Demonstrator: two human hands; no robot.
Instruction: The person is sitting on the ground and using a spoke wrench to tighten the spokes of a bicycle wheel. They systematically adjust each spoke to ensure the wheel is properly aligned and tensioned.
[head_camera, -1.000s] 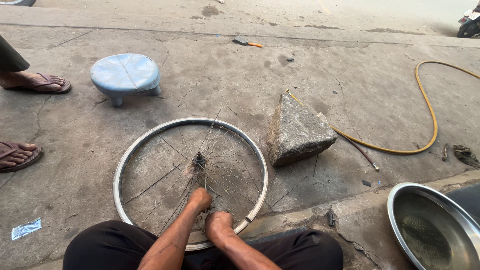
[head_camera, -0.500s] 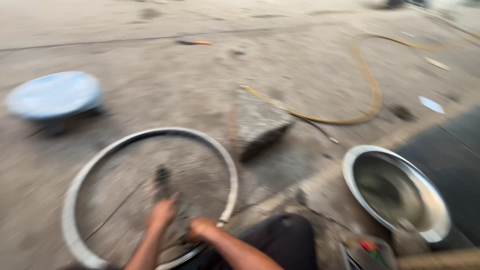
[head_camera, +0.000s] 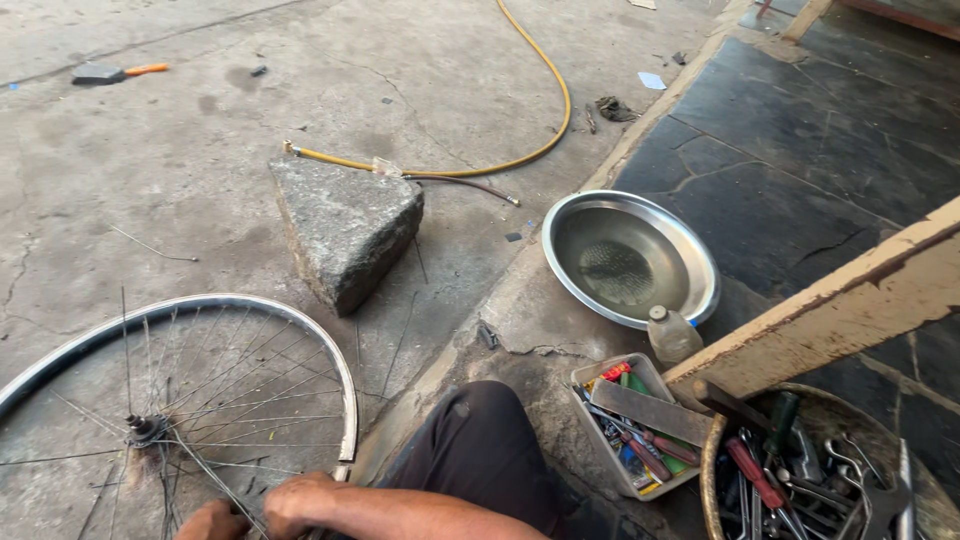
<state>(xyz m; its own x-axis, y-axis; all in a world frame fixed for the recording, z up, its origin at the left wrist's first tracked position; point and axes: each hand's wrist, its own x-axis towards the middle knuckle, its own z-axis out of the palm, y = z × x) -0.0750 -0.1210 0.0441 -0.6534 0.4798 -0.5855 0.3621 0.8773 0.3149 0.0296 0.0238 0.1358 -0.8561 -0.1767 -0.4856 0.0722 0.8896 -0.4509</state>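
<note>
A bicycle wheel (head_camera: 340, 380) lies flat on the concrete at the lower left, its thin spokes running to the hub (head_camera: 140, 430). Both my hands are at the wheel's near side, at the bottom edge of the view. My left hand (head_camera: 210, 522) is mostly cut off and closes on a spoke coming from the hub. My right hand (head_camera: 300, 500) is curled over the spokes just inside the rim. My dark-trousered knee (head_camera: 480, 450) sits to the right of the wheel.
A grey stone block (head_camera: 345, 225) stands just beyond the wheel. A yellow hose (head_camera: 540, 130) curves behind it. To the right are a steel basin (head_camera: 690, 300), a small bottle (head_camera: 672, 335), a tool tray (head_camera: 640, 425), a round tool basket (head_camera: 715, 470) and a wooden beam (head_camera: 830, 310).
The view has swung right: the blue stool and another person's feet are gone, and the basin, tool tray and basket now show. My hands stay on the wheel's spokes.
</note>
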